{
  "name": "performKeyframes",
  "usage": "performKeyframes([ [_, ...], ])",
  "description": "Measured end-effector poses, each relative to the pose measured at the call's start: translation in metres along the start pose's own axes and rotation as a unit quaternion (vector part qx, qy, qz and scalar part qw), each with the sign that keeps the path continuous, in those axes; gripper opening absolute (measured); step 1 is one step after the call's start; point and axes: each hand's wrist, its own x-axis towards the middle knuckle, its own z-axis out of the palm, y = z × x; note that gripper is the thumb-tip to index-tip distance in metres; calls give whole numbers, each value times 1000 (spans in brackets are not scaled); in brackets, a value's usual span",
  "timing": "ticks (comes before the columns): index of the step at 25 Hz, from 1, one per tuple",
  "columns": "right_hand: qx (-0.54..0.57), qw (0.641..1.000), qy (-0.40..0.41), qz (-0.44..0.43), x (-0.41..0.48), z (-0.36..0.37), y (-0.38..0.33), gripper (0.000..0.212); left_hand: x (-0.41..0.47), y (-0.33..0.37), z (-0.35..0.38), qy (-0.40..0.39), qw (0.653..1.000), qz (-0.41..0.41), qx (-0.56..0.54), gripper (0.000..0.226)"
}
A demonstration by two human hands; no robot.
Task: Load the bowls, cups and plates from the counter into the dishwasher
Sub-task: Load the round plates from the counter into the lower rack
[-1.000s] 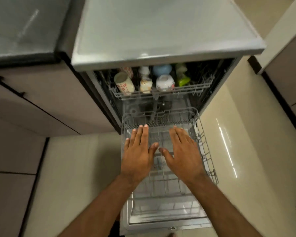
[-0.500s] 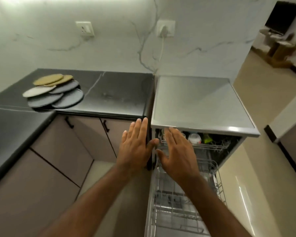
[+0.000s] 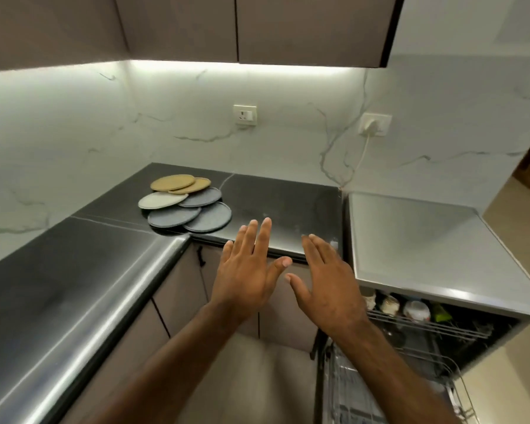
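Several flat plates (image 3: 185,203), yellow, pale and grey, lie overlapping on the black counter (image 3: 285,209) in the corner. My left hand (image 3: 248,270) and my right hand (image 3: 325,276) hover side by side in front of the counter's edge, fingers straight and spread, holding nothing. Both are well short of the plates. At the lower right the dishwasher (image 3: 426,240) stands with its door down. Its upper rack (image 3: 423,322) holds cups and bottles, and the lower rack (image 3: 380,390) is pulled out, partly hidden by my right forearm.
A second black counter (image 3: 58,286) runs along the left wall. Brown cabinet doors (image 3: 181,289) sit under the counters, wall cabinets (image 3: 257,26) hang above. Two wall sockets (image 3: 244,114) are on the marble backsplash, one with a white plug and cord (image 3: 369,130).
The view has swung up and left from the lower rack to the counter. Both hands rose with it and stayed flat and empty; the plates now lie nearer ahead.
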Motion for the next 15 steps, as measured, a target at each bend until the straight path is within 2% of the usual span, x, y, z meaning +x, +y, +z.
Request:
performKeyframes([
  [8, 3, 999, -27, -34, 74, 48, -91, 80, 25, -124, -50, 25, 997, -67, 7, 83],
  [15, 30, 998, -33, -54, 155, 83, -122, 82, 71, -195, -71, 56, 992, -115, 17, 82],
])
